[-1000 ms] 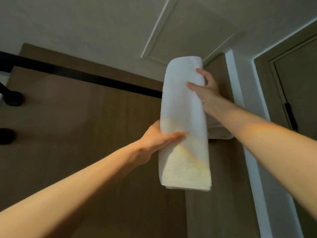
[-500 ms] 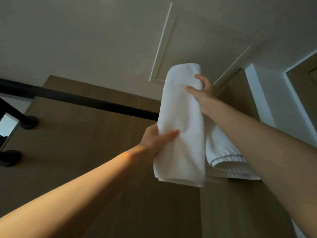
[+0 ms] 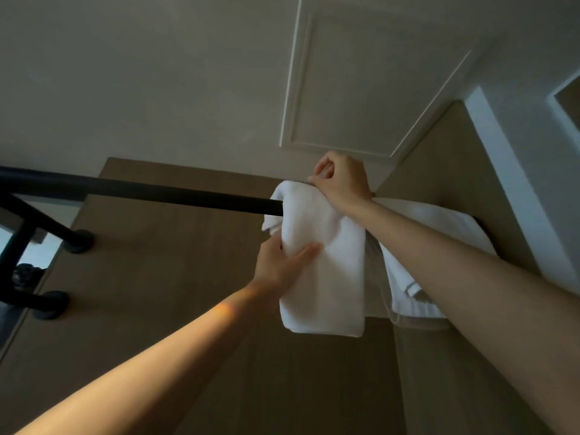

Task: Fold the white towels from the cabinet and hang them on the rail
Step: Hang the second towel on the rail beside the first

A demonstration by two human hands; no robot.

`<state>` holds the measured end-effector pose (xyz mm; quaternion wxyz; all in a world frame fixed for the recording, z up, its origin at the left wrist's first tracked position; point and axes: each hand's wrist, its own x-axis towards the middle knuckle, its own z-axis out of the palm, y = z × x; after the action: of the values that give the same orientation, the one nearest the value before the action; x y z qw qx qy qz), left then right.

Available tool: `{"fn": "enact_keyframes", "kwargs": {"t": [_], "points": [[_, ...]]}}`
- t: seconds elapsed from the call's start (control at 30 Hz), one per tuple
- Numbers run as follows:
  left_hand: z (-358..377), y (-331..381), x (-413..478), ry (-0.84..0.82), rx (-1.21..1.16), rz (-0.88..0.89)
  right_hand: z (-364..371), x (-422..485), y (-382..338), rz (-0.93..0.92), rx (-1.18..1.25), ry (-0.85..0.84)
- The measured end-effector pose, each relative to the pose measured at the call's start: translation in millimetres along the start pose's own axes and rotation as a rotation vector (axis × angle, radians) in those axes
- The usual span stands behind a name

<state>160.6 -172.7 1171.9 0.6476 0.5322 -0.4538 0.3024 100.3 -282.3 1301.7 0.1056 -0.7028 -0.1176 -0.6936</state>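
A folded white towel [image 3: 326, 277] is laid over the black rail [image 3: 141, 191] and held in both hands.

Its top fold is pinched at the rail by the right hand [image 3: 342, 183], and its front fall is gripped by the left hand [image 3: 282, 265]. If more length is left in front, the towel could be dragged off the smooth bar; the bunched left edge could come unfolded. A second towel [image 3: 439, 224] hangs just beside it. The rail is fixed to a wood-panelled wall [image 3: 172, 277] under a pale ceiling [image 3: 141, 73].

Folded white towel [image 3: 326, 265], long and narrow, hung down across the black rail [image 3: 141, 191] near its right end, top bunched at the bar. Second white towel [image 3: 420, 221] draped just beside, rightward, partly hidden.
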Motion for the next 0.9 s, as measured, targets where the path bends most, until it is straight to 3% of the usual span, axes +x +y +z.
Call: {"fn": "enact_keyframes", "kwargs": {"t": [0.27, 0.37, 0.47, 0.53, 0.6, 0.67, 0.73, 0.9], "points": [[9.7, -12.1, -4.8, 0.141, 0.174, 0.152, 0.8, -49.5, -14.9, -0.203, -0.275, -0.186], [0.5, -22.4, -7.2, 0.175, 0.243, 0.213, 2.6, -45.3, -18.3, -0.154, -0.295, -0.21], [-20.2, -25.3, -5.8, 0.392, 0.274, 0.236, 3.8, -42.0, -19.0, -0.096, -0.268, -0.23], [-41.2, -26.6, 6.5, 0.462, 0.306, 0.118, 2.8, -40.4, -19.2, -0.073, -0.254, -0.264], [-60.6, -36.0, 26.4, 0.248, 0.286, -0.033, -0.1, -39.3, -20.6, -0.054, -0.242, -0.304], [-73.5, -47.4, 42.8, -0.058, 0.254, -0.038, -2.7, -39.6, -21.6, -0.033, -0.216, -0.335], [-76.0, -52.5, 47.1, -0.25, 0.179, -0.02, -3.7, -42.1, -23.1, -0.017, -0.194, -0.349], [-63.8, -50.3, 40.7, -0.425, -0.06, -0.07, -12.8, -70.9, -30.9, -0.022, -0.282, -0.331]]}}
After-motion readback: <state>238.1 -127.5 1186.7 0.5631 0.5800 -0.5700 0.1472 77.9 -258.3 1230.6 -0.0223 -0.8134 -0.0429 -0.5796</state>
